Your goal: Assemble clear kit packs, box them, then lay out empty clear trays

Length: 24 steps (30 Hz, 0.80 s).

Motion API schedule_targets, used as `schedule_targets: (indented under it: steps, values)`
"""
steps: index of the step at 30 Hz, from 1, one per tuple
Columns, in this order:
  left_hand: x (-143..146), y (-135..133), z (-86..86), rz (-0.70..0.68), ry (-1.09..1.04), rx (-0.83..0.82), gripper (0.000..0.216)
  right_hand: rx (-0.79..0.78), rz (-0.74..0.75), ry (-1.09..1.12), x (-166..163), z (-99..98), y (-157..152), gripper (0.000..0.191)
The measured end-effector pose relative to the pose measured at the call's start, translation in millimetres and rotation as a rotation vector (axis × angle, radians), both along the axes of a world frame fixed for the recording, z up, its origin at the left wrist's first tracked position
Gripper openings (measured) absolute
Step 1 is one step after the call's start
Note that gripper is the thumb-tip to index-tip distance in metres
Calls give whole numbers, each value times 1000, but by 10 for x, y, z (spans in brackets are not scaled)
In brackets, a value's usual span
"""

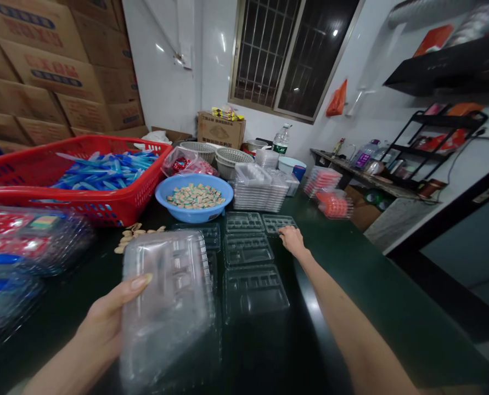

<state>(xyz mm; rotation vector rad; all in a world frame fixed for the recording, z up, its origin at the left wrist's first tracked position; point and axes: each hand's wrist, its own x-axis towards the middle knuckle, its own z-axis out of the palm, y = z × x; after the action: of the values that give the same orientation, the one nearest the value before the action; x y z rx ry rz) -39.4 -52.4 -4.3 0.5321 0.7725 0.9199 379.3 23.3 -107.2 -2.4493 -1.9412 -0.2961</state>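
My left hand [112, 312] grips a stack of clear plastic blister trays [168, 296], thumb on top, held above the table at the near left. With the arm stretched out, my right hand [292, 240] has its fingers curled on the near edge of a clear compartmented tray [277, 221] lying flat. More such trays lie on the dark green table in rows: one tray [244, 222] just left of it, another tray [248, 249] nearer, and a larger-looking tray [254, 293] closest to me. Others sit partly hidden behind the held stack.
A blue basin [159, 193] holds small printed pieces; a red basket [145, 195] holds blue pen-like items. Wooden pieces [133, 237] lie before them. Filled packs [34, 236] are at left, stacked white trays [256, 195] behind, red packs [335, 204] at right. Cartons [50, 71] rise at the back left.
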Motion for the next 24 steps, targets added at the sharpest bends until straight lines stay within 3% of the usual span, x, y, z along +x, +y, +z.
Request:
schedule_targets:
  steps: [3, 5, 8, 10, 12, 14, 16, 19, 24]
  values:
    - [57, -1, 15, 8, -28, -89, 29, -1, -11, 19, -8, 3, -5, 28]
    - [97, 8, 29, -15, -52, -65, 26, 5, -14, 23, -12, 21, -11, 29]
    - [180, 47, 46, -78, -55, 6, 30, 161, -31, 107, -144, 138, -74, 32]
    - [266, 82, 45, -107, -15, 69, 40, 379, -7, 343, -405, 305, -198, 29]
    - [379, 110, 35, -110, 42, 163, 50, 525, 103, 769, -812, 533, -413, 21]
    - [510, 117, 25, -131, 67, 278, 52, 401, 299, 1241, -1279, 774, -698, 25]
    - [636, 94, 22, -170, 79, 353, 46, 148, 426, 1473, -1685, 966, -984, 26]
    - [764, 18, 23, -225, 76, 392, 41, 32, 498, 1575, -2015, 1084, -1256, 26]
    - [792, -88, 16, -334, 27, 425, 41, -42, 462, 1649, -1996, 1032, -1325, 30]
